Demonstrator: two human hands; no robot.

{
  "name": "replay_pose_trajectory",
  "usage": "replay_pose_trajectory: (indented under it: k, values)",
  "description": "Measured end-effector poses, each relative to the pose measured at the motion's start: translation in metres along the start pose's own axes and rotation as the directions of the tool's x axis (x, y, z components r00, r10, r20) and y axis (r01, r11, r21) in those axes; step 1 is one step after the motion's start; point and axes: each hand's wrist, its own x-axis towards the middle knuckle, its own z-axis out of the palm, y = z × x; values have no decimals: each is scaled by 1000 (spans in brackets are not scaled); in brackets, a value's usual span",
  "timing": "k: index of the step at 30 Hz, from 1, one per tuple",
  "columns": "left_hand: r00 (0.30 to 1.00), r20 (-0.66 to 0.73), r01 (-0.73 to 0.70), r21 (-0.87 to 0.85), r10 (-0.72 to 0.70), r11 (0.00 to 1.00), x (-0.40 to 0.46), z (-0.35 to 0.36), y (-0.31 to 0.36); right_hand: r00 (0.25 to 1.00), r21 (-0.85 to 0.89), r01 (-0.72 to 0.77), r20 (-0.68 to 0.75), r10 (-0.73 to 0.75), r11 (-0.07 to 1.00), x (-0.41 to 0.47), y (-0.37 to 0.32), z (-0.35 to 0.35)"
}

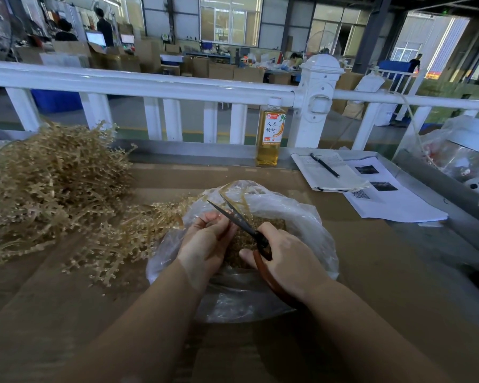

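Note:
My right hand (285, 258) grips the brown handles of dark scissors (233, 217), whose blades stand apart and point up and to the left. My left hand (205, 241) pinches a thin tan plastic sprig right at the blades; the sprig itself is mostly hidden by my fingers. Both hands hover over a clear plastic bag (310, 225) lying open on the table, with small tan cut pieces (271, 225) inside. A big heap of tan branched plastic sprigs (53, 194) lies to the left, reaching up to the bag.
The table top is brown cardboard (371, 286). A bottle of amber drink (270, 134) stands at the back by a white railing (150, 84). A notebook with a pen (325, 165) and printed sheets (393, 200) lie at the right, plastic-wrapped items (459, 150) beyond.

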Motion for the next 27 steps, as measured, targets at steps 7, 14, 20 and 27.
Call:
replay_pose_trajectory:
  k: [7,14,20,27]
  values:
    - [999,6,-32,14,32,999,-2,0,-1,1000,0,-1,0,1,1000,0,0,0]
    - [1000,12,-17,0,17,1000,-1,-1,-1,1000,-45,7,-26,-8,999,1,1,2]
    - [1000,-13,-19,30,19,999,-2,0,-1,999,-62,4,-50,-7,998,0,1,3]
    - [999,43,-35,35,33,999,-4,1,-1,995,-105,21,-92,-31,994,-3,3,3]
